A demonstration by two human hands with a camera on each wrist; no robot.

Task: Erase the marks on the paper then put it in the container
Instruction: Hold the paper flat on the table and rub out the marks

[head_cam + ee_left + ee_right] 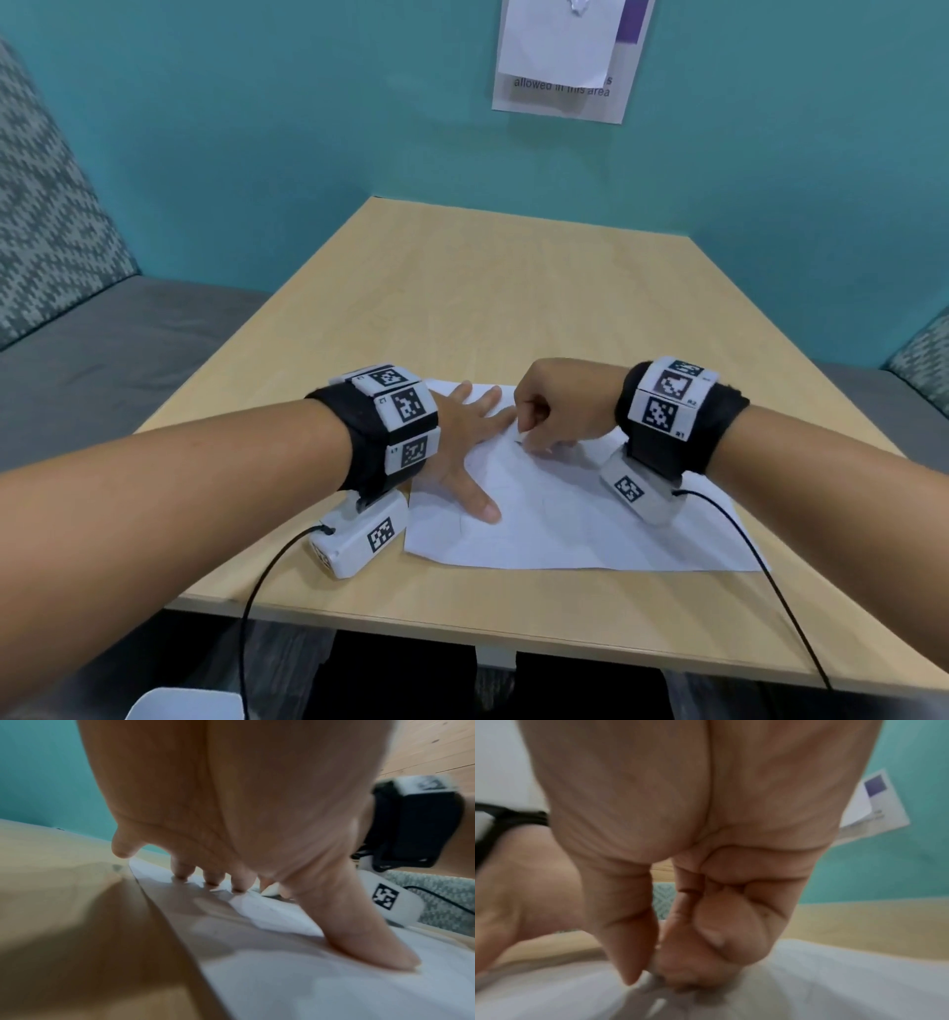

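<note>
The paper (565,519) lies flat on the wooden worktop (488,288), near its front edge. The left hand (470,437) presses on the sheet's left part with fingers spread and straight. The right hand (560,406) has its fingers curled, pinching a small white eraser (270,892) whose tip touches the sheet just beside the left fingertips (212,880). A white container (185,704) shows at the lower left, below the worktop.

An office break booth: wooden table (513,288), patterned bench seating (46,216), posted notice (565,56) on teal wall (257,128).
</note>
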